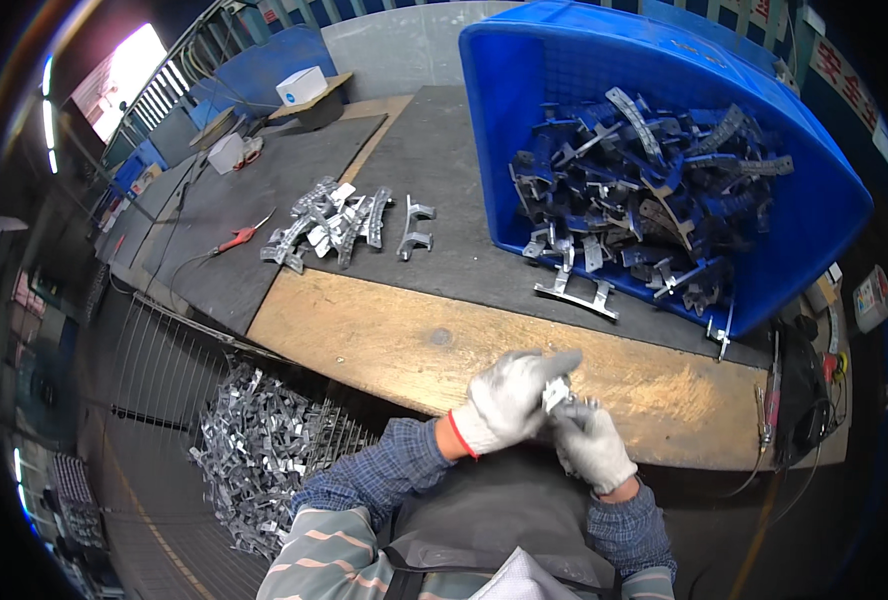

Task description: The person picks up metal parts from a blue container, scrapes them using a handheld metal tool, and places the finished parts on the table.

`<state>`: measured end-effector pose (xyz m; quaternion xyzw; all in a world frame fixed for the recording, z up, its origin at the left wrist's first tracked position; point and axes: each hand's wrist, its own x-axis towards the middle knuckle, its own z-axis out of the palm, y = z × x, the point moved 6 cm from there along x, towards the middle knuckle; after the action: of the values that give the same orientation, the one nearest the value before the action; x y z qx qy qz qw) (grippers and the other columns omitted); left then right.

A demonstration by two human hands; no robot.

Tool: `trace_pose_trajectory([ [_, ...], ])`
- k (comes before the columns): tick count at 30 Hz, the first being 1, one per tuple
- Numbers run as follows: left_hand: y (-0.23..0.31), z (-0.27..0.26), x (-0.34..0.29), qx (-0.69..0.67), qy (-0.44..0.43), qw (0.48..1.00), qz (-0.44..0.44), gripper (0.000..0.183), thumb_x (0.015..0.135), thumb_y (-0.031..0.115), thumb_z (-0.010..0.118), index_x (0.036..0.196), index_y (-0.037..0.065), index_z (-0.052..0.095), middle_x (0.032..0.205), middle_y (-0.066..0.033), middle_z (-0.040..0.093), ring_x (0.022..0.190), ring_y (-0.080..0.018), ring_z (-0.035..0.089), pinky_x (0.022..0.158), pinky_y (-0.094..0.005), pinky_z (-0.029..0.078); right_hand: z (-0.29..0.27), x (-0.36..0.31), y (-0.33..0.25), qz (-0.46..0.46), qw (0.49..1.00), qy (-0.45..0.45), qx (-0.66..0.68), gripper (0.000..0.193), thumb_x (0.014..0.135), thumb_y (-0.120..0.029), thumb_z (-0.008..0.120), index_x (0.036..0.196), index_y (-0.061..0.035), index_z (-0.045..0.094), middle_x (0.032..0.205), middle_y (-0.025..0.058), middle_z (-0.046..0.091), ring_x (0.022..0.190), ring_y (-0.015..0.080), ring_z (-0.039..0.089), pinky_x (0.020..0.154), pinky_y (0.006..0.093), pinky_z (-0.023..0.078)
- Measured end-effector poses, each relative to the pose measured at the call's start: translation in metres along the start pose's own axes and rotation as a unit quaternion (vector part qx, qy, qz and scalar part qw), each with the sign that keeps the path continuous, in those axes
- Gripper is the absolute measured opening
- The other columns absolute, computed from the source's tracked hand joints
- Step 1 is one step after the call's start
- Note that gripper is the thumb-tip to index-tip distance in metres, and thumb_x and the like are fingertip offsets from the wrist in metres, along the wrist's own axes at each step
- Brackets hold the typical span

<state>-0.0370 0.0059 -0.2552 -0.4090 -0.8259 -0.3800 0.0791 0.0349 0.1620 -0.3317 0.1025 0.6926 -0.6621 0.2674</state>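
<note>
Over the near edge of the wooden board, my left hand [504, 402], in a white knit glove with a red cuff, is closed around a small silvery metal bracket [556, 393]. My right hand [596, 448], gloved in white too, grips the lower part of the same piece with bent fingers. Most of the bracket is hidden by the gloves, and the fingers are slightly blurred. Beyond my hands, a large blue bin [664, 40] lies tipped toward me, heaped with metal brackets [654, 190]. One bracket [576, 294] rests on the dark mat just outside its rim.
A pile of brackets [334, 222] sits on the mat at left, beside a single bracket [416, 228]. A red-handled tool [234, 240] with a cord lies farther left. Below the bench, a wire basket [349, 432] holds many metal parts. Another corded tool [767, 410] is at right.
</note>
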Motion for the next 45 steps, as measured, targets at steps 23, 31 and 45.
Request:
trace_pose_trajectory([
  [23,-0.061,0.069,0.123,0.335,-0.209,0.914,0.091,0.054,0.102,0.009,0.058,0.155,0.013,0.057,0.132,-0.0124,0.074,0.119,-0.0306,0.073,0.103,-0.0476,0.057,-0.048,-0.022,0.0,-0.122,0.985,0.119,0.024,0.042,0.112,-0.016,0.067,0.151,-0.0008,0.066,0.105,0.0074,0.078,0.072,0.0046,0.061,0.068,0.0243,0.055],
  [31,-0.064,0.026,0.117,-0.111,-0.147,0.972,-0.143,0.062,0.111,0.017,0.061,0.169,0.012,0.04,0.138,-0.0183,0.074,0.099,-0.0346,0.078,0.092,-0.043,0.064,-0.067,-0.019,0.009,-0.258,0.918,0.138,0.269,0.043,0.116,-0.017,0.06,0.153,0.004,0.057,0.073,-0.0019,0.058,0.049,0.0063,0.05,0.045,0.0247,0.045],
  [45,-0.008,0.028,0.016,-0.152,-0.179,0.937,-0.258,0.065,0.107,0.01,0.066,0.168,0.006,0.044,0.141,-0.0156,0.074,0.12,-0.0223,0.074,0.104,-0.0364,0.058,-0.021,-0.016,-0.053,-0.261,0.939,0.075,0.209,0.042,0.112,-0.006,0.063,0.154,-0.003,0.063,0.091,0.009,0.076,0.063,0.0128,0.068,0.06,0.0291,0.057],
])
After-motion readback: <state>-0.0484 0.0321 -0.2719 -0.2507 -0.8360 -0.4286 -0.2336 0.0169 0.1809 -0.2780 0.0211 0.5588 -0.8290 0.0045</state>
